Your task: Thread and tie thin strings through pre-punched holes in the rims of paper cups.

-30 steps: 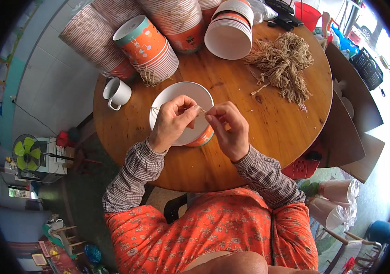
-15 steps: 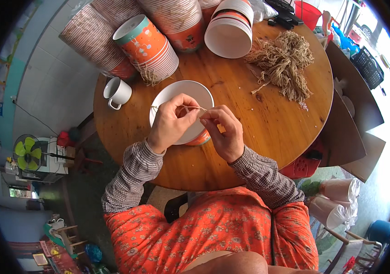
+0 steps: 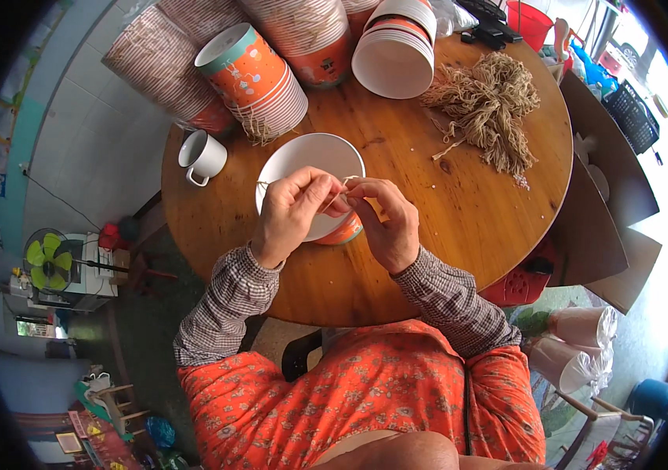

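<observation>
Both hands meet over a white-lined orange paper bucket (image 3: 312, 150) on the round wooden table. A thin tan cord (image 3: 332, 200) runs between the fingertips, and a short end of it shows at the bucket's left rim. My left hand (image 3: 285, 215) pinches the cord between thumb and fingers. On the other side my right hand (image 3: 393, 227) is closed in a pinch on the cord too, close to the left fingertips. Fingers partly hide where the cord crosses itself. Beyond the right hand lies a loose heap of tan cords (image 3: 494, 113).
Stacked buckets wound with cord (image 3: 166, 70) crowd the far left. Another stack (image 3: 252, 82) leans nearer, with white-lined buckets (image 3: 393, 64) to its right. A white enamel mug (image 3: 203, 159) stands by the left edge. Cardboard (image 3: 596, 211) rises beside the table's right edge.
My left fingers have shifted slightly right, closer to the right hand. The right fingertips have curled in and a bit of cord now shows above them. The bucket has barely moved.
</observation>
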Demonstrator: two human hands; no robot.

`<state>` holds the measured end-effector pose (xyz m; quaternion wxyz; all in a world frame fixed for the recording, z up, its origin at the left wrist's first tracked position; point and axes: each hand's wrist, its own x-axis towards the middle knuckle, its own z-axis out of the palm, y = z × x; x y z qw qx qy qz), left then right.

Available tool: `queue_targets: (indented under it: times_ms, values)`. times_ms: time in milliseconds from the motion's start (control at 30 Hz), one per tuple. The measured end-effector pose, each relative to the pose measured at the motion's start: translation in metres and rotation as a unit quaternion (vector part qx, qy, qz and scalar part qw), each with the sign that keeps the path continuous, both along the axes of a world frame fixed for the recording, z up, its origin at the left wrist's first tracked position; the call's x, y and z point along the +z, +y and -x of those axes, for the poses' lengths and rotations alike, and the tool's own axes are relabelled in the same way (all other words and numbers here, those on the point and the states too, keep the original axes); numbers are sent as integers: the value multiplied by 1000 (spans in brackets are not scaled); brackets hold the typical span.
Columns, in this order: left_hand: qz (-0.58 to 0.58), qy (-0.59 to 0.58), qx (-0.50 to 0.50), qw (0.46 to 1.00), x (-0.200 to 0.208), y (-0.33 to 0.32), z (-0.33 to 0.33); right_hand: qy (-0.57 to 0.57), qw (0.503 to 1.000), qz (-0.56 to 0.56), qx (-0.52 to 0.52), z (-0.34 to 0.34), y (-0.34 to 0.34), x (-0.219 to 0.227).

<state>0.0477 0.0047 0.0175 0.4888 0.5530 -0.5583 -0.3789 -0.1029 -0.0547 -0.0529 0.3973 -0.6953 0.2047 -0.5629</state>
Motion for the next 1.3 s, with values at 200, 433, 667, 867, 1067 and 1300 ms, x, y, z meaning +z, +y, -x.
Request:
queue_targets:
  times_ms: [200,433,667,867,1067,1300]
  values:
    - [-110,183,26,977,5,-3,-5,6,1000,15,-8,-2,-1,-5]
    - [-168,194,-1,967,-1,-5,-13,4,999,49,-8,-3,-2,-5]
    - [-46,32,17,998,-8,-9,-2,-10,999,34,-12,-3,-2,-4]
    - [84,-107,71,988,-27,-11,2,-26,999,-19,-16,0,-4,-2]
    - [202,-262,30,943,-15,-14,11,-27,998,1,-56,1,-7,0]
    - [228,-261,23,938,-13,-16,16,-15,999,-28,-32,2,-10,0]
